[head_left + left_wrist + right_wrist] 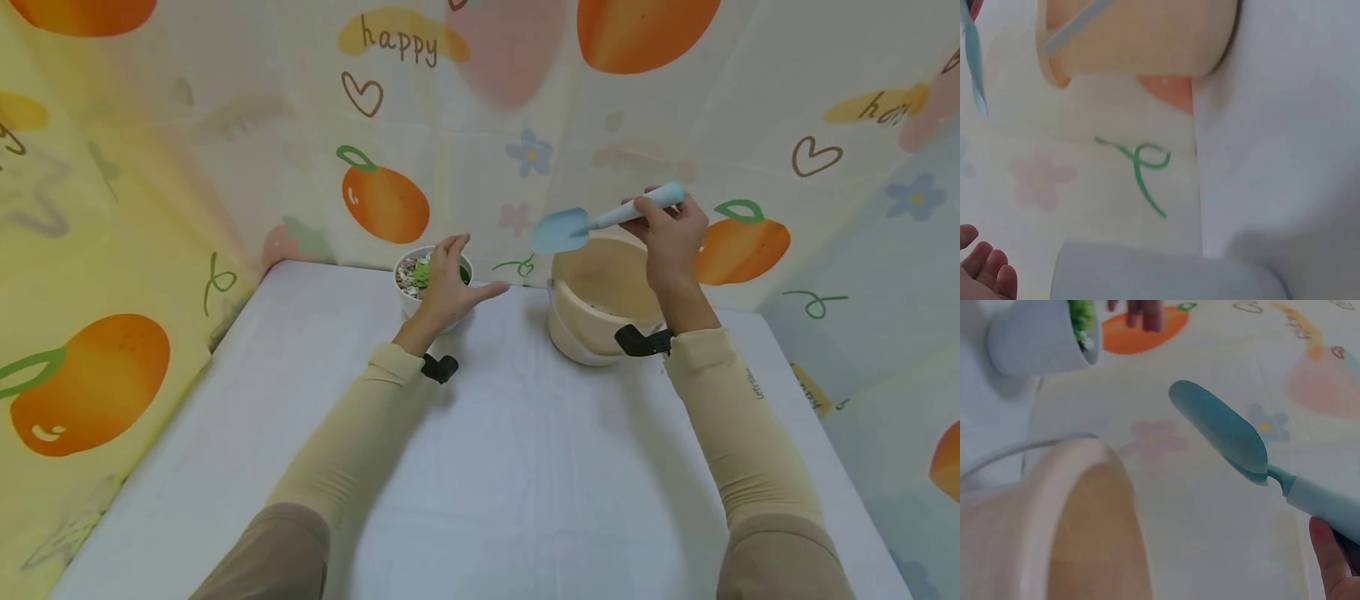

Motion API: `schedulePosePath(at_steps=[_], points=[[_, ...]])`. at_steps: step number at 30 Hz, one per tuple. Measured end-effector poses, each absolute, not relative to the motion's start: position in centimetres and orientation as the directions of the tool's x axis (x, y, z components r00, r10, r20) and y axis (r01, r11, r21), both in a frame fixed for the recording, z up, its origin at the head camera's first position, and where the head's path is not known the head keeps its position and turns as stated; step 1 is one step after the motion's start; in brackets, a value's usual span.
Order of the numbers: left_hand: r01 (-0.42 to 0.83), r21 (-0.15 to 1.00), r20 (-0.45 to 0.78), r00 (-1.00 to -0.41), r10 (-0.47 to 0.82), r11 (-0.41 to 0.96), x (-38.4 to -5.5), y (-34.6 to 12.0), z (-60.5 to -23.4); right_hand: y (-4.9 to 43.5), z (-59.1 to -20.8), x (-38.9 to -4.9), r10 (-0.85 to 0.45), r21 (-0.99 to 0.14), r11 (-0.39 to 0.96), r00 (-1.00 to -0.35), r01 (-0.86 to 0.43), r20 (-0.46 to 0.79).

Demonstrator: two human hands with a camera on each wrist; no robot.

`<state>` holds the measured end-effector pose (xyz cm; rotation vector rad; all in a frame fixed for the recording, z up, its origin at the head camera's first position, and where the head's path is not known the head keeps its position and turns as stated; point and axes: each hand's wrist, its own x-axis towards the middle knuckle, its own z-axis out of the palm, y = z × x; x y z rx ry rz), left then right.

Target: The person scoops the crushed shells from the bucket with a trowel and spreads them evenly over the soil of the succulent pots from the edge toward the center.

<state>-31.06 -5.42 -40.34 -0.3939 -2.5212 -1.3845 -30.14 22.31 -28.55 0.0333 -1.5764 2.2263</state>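
Observation:
A light-blue garden trowel (pixel 562 232) is gripped by its pale handle in my right hand (pixel 672 242), raised above the beige bucket (pixel 581 329). Its blade points left, and no soil can be made out on it in the right wrist view. My left hand (pixel 446 293), thumb and fingers spread apart, hovers by the white flowerpot (pixel 408 304), covering part of it in the head view. Pebbles and a green succulent (pixel 420 273) show inside the pot. From the left wrist, the fingers (pixel 988 272) appear above the pot's white wall (pixel 1147 275).
The bucket's handle (pixel 1079 25) hangs down its side. Both containers stand near the back edge of a white-covered table (pixel 525 467). Behind it hangs a patterned cloth (pixel 480 167) with oranges and flowers. Each wrist wears a black camera (pixel 440 368).

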Motion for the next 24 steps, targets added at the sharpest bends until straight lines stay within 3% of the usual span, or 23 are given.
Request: schedulePosePath(at_steps=[6, 13, 18, 24], points=[[0.326, 0.806, 0.283, -0.945, 0.162, 0.494, -30.7, -2.9, -40.5, 24.1, -27.7, -30.1, 0.313, -0.903, -0.251, -0.912, -0.349, 0.265], [0.285, 0.845, 0.209, -0.955, 0.211, 0.453, -30.9, -0.8, -41.1, 25.9, -27.5, -30.3, 0.219, -0.924, -0.2, -0.934, -0.325, 0.281], [0.291, 0.864, 0.195, -0.946, 0.258, 0.412, -31.1, 0.6, -41.4, 26.9, -28.0, -30.6, 0.158, -0.961, -0.055, -0.953, -0.271, 0.26], [0.282, 0.868, 0.171, -0.943, 0.287, 0.408, -31.0, 2.2, -41.4, 27.5, -29.4, -31.2, 0.122, -0.949, 0.216, -0.958, -0.229, 0.259]])
